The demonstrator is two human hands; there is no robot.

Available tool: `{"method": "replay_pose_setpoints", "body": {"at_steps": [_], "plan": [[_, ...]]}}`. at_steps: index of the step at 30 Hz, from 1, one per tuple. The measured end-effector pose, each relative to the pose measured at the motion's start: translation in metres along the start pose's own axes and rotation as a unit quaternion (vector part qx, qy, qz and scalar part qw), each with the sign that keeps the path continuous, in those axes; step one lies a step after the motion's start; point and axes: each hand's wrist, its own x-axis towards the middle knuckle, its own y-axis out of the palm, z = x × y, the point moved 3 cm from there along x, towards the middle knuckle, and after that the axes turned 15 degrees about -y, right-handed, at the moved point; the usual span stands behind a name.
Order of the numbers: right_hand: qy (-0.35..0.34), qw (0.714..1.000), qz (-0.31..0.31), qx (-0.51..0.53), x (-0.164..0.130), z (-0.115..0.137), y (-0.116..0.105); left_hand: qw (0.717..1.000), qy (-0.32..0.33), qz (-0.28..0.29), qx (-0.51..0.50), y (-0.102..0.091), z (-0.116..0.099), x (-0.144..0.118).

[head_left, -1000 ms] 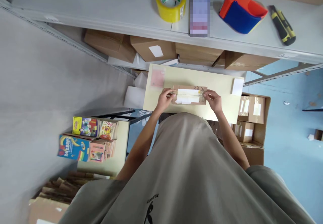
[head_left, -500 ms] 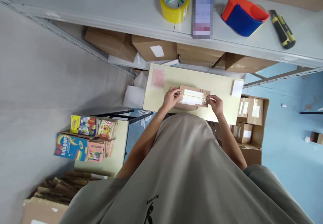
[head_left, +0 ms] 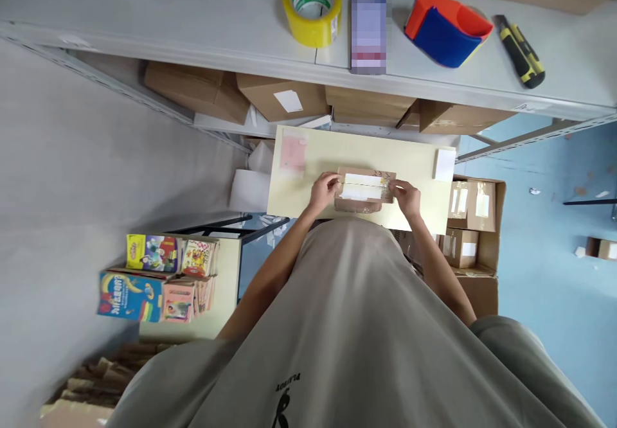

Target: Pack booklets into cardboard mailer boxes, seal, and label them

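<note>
A small brown cardboard box [head_left: 365, 189] with white labels and clear tape on top sits on a pale yellow table [head_left: 357, 151]. My left hand [head_left: 324, 191] grips the box's left end. Over at its right end, my right hand [head_left: 406, 197] holds it with the fingers on the taped top. The box's near side is lifted slightly off the table. My grey shirt hides the table's near edge.
A grey shelf above holds a yellow tape roll [head_left: 312, 6], an orange and blue holder [head_left: 446, 28] and a yellow-black utility knife [head_left: 519, 51]. Cardboard boxes [head_left: 282, 97] sit under the shelf, more boxes [head_left: 472, 216] at right. Colourful books [head_left: 161, 277] are stacked at left.
Both hands tilted the box up from lying flat and shifted it slightly toward me. The view moved a little to the right.
</note>
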Motion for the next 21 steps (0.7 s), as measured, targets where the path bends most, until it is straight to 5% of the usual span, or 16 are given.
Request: {"method": "replay_pose_setpoints", "body": {"at_steps": [5, 12, 17, 21], "plan": [[-0.033, 0.999, 0.041, -0.003, 0.017, 0.011, 0.036, 0.999, -0.023, -0.029, -0.023, -0.034, 0.019, 0.002], [-0.048, 0.997, 0.052, 0.004, 0.020, 0.012, 0.038, 0.998, -0.015, -0.056, 0.026, -0.032, 0.010, 0.000], [-0.071, 0.994, 0.081, -0.014, 0.021, 0.021, 0.035, 0.995, -0.011, -0.031, 0.097, -0.043, -0.006, -0.004], [-0.102, 0.985, 0.127, -0.064, 0.026, 0.046, 0.026, 0.961, 0.082, -0.030, 0.263, -0.046, -0.044, -0.009]]}}
